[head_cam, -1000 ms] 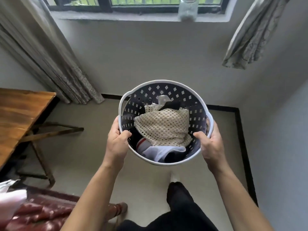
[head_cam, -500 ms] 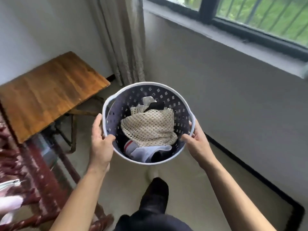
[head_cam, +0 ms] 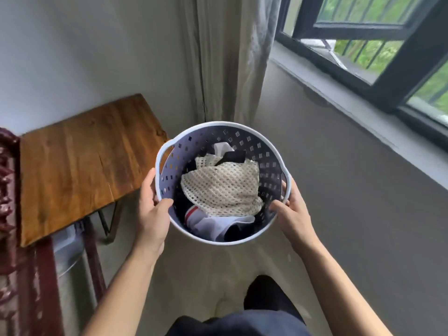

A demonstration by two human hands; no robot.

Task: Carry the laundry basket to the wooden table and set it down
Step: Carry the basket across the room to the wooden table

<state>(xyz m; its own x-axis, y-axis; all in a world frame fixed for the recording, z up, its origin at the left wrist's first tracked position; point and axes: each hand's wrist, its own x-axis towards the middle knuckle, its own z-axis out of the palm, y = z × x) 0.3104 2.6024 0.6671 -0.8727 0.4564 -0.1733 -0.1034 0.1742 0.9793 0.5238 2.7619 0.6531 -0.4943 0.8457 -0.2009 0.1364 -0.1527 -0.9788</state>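
Observation:
A round, pale purple laundry basket (head_cam: 261,151) with a white rim and square holes hangs in the air in front of me. It holds a cream mesh garment (head_cam: 223,187) and some white and dark clothes. My left hand (head_cam: 152,214) grips its near left rim, thumb inside. My right hand (head_cam: 291,214) grips the near right rim the same way. The wooden table (head_cam: 80,161) stands to the left, its right edge just beside and below the basket.
A beige curtain (head_cam: 225,59) hangs behind the basket in the corner. A dark-framed window (head_cam: 378,69) and grey sill run along the right wall. A dark red carved piece of furniture (head_cam: 14,251) stands at the far left. My dark trouser leg (head_cam: 269,297) is below.
My view has swung left, so the table has come nearer and now lies right beside the basket. Both hands keep the same grip on the rim.

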